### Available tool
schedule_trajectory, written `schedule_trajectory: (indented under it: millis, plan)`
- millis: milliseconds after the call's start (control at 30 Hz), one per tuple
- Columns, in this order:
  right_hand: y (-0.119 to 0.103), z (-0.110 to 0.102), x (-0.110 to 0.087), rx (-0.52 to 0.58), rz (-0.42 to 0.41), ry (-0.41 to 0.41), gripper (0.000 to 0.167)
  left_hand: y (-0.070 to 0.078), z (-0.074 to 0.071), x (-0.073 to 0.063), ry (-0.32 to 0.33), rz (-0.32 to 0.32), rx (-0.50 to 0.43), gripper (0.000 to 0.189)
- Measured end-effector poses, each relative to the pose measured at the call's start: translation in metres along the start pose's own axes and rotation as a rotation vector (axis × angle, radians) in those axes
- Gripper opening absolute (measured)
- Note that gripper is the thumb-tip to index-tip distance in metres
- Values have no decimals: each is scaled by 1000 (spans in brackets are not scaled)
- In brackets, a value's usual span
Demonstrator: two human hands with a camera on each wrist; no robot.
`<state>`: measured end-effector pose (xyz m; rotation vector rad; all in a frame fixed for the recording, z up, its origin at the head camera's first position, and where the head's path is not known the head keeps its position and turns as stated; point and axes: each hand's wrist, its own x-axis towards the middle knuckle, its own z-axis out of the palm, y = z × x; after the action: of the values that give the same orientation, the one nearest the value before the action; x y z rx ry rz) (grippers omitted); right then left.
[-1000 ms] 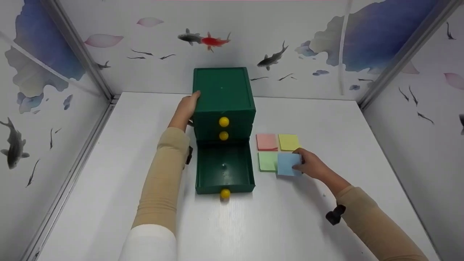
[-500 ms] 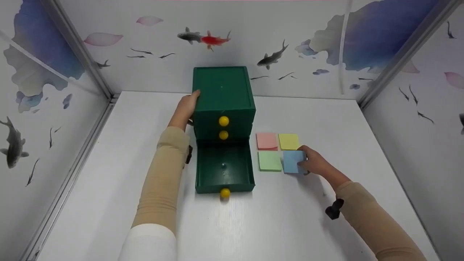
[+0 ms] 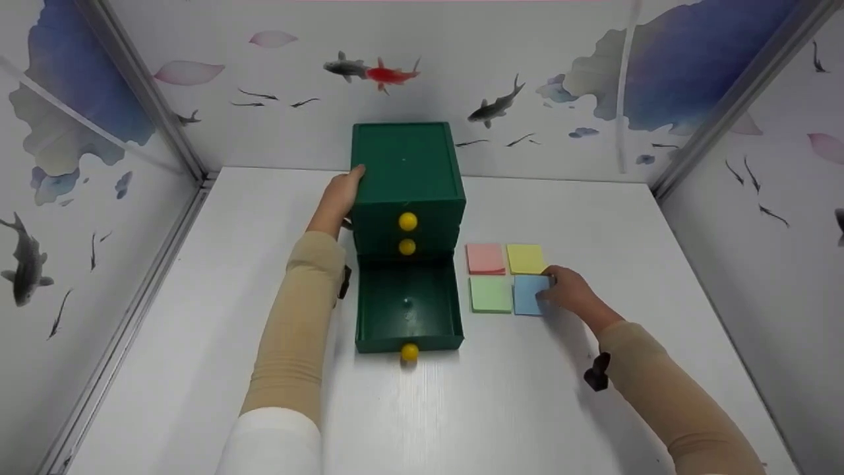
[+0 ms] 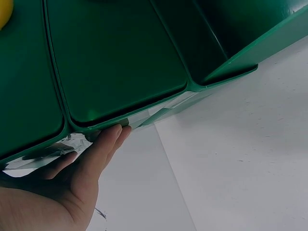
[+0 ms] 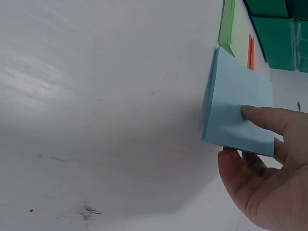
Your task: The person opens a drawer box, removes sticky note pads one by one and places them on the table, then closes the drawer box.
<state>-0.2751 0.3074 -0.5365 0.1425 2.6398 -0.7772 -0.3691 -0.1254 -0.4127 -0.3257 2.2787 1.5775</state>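
A green three-drawer desktop organizer with yellow round knobs stands toward the back of the white table. Its bottom drawer is pulled out, with nothing inside. My left hand rests against the organizer's left side; in the left wrist view its fingers lie fairly straight along that wall. My right hand pinches the right part of a blue sticky-note pad, beside the green pad. The right wrist view has the thumb on the pad's top face and other fingertips at its edge.
Left of the blue pad lies a green sticky-note pad. Behind these two sit a pink pad and a yellow pad, making a two-by-two block right of the drawer. White walls printed with fish enclose the table.
The blue pad, earlier overlapping the green pad's edge in view, has shifted right and now lies beside it. My right forearm moved slightly left. My left hand stayed on the organizer.
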Motion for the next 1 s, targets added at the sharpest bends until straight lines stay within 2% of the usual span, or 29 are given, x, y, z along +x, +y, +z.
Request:
schedule_trajectory:
  millis: [200,700,1000]
  plan:
    - [-1,5,6,-6,31,15,54,-2,0,1,6,4,8,75]
    - [1,5,14,-64,4,5,52,0,1,-2,4,14,15,74]
    - [2,2,18,-80,21,-33,51,-1,0,-2,-4,19,8,74]
